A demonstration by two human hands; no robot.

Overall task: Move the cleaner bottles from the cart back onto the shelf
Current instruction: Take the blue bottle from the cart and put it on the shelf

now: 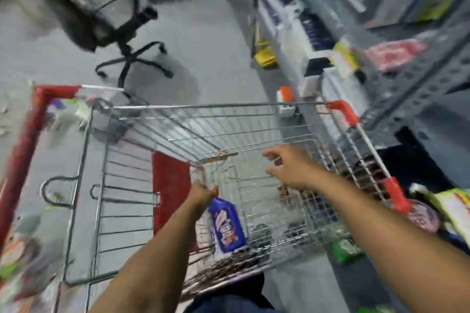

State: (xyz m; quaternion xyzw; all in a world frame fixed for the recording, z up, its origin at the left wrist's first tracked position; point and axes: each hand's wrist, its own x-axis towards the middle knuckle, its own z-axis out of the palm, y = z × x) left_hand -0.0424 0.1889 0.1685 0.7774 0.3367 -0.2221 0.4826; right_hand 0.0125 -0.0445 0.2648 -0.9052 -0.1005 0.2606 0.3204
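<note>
A wire shopping cart (216,105) with red corner guards fills the middle of the view. Inside it my left hand (202,195) is shut on the red-capped top of a blue cleaner bottle (227,226), which hangs tilted just above the cart's floor. My right hand (287,168) hovers over the basket with its fingers spread and nothing in them. The grey metal shelf (412,89) runs along the right side, stocked with blurred boxes and packets. The picture is motion-blurred.
A black office chair (127,33) on wheels stands on the grey floor beyond the cart. A yellow item (265,57) lies at the foot of the shelf. Packets (452,208) and a green pack (343,249) lie at the lower right beside the cart.
</note>
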